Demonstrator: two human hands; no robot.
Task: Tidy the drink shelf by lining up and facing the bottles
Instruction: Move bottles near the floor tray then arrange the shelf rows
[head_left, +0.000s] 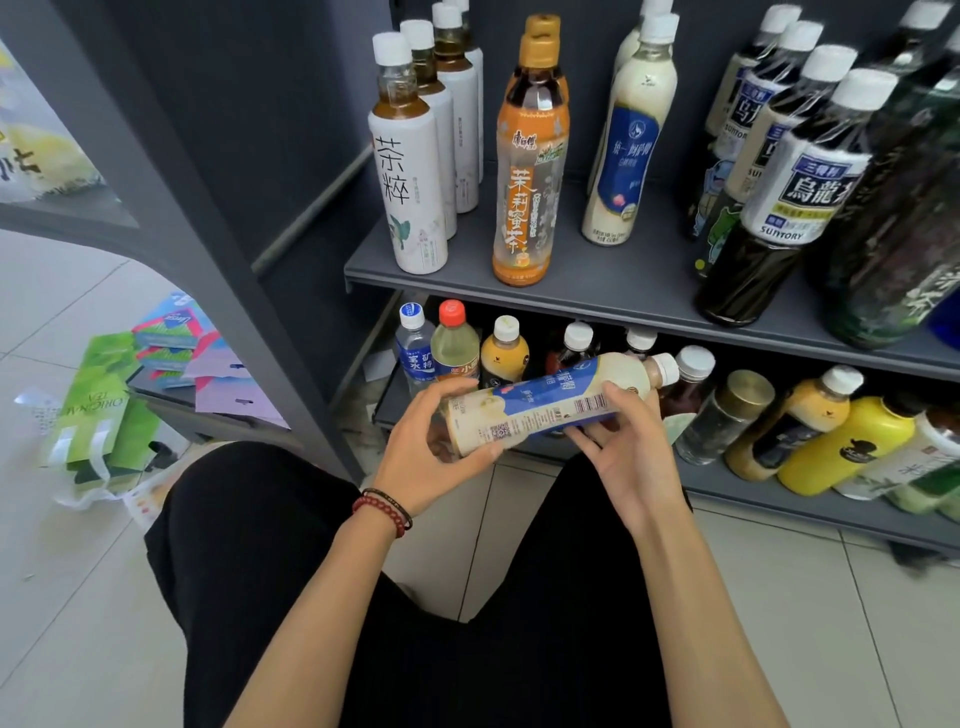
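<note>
A cream-coloured plastic milk-tea bottle with a blue label and white cap (550, 402) lies almost level, cap to the right, held in the air in front of the lower grey shelf (753, 501). The hands are apart: the left hand (434, 452) curls round its base and the right hand (631, 452) grips it near the shoulder. The barcode and QR code face up; the small print is unreadable and fingers cover the base. Matching bottles (626, 150) stand upright on the upper grey shelf (597, 301). The dark bottles at the right edge (883, 208) are blurred and cut off.
</note>
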